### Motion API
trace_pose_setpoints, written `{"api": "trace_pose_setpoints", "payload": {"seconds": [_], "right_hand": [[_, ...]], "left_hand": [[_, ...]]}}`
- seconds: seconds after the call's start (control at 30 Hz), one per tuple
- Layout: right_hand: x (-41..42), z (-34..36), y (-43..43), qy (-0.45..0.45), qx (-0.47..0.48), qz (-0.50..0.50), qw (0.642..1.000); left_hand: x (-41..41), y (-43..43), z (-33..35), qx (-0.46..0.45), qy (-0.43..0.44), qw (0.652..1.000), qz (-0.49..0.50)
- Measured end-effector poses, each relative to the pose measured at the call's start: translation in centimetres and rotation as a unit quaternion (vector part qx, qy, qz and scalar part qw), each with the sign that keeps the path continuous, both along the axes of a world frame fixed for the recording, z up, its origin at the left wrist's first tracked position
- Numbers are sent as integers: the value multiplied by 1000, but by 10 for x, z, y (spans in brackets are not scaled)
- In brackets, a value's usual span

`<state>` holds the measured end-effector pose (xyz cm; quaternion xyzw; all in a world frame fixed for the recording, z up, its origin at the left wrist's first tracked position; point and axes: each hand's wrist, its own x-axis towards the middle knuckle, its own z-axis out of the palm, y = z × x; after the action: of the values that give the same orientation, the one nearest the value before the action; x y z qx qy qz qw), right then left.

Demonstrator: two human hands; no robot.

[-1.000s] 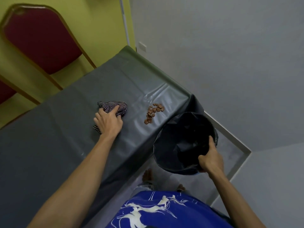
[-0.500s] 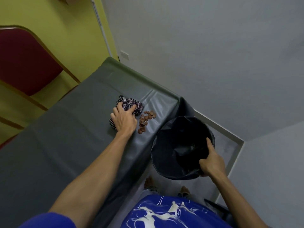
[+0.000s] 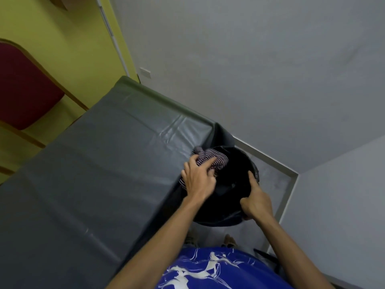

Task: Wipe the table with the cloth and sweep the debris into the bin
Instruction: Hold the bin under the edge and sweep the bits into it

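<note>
Left hand [image 3: 198,180] of mine is closed around the bunched-up striped cloth [image 3: 212,160], pushing it over the table's edge, above the mouth of the round black bin [image 3: 231,184]. My right hand [image 3: 257,202] grips the bin's near rim, thumb pointing up inside, and holds it against the edge. The long table with its shiny grey cover [image 3: 93,174] stretches away left. Behind it stands a dark red chair [image 3: 23,90].

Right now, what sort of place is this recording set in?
Probably a plain function or meeting room, not a home kitchen: a long table under a grey plastic cover, a red padded banquet-style chair against a yellow wall, and a bare grey floor.
</note>
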<state>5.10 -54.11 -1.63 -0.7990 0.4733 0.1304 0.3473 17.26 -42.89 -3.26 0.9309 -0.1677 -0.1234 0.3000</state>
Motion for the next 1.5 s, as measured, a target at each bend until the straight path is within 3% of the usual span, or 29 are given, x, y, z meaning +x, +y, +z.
{"api": "trace_pose_setpoints", "payload": {"seconds": [0.1, 0.2, 0.37, 0.53, 0.7, 0.8, 0.93, 1.07, 1.2, 1.33, 1.4, 1.5], "right_hand": [[-4, 1, -1, -3, 6, -2, 1000], [-6, 1, -2, -7, 18, -5, 1000], [-8, 0, -1, -18, 26, -7, 999], [-7, -3, -3, -23, 25, -7, 999], [-4, -4, -6, -20, 21, -3, 1000], [-5, -4, -7, -25, 24, -9, 999], [-7, -5, -9, -30, 28, -14, 999], [-8, -5, -11, -34, 31, -10, 999], [-6, -3, -13, -35, 22, 7, 999], [-4, -4, -14, -32, 19, 11, 999], [-3, -5, -14, -30, 22, 13, 999], [-2, -6, -14, -25, 21, 13, 999]], "left_hand": [[-3, 0, 8, -40, 32, 999, 5], [40, 15, 24, -42, 3, 998, 50], [121, 60, 22, 68, -70, 988, 115], [94, 61, -2, 154, -130, 976, 76], [10, 23, -3, 83, -106, 990, -52], [-10, 8, 4, 10, -15, 1000, -15], [35, 20, 22, -18, -25, 998, 62], [101, 51, 21, 60, -106, 986, 118], [109, 64, -2, 179, -140, 969, 97], [56, 38, -4, 148, -172, 973, 35], [25, 22, -4, 93, -127, 987, -11], [-2, 2, -9, -65, 109, 992, -19]]}}
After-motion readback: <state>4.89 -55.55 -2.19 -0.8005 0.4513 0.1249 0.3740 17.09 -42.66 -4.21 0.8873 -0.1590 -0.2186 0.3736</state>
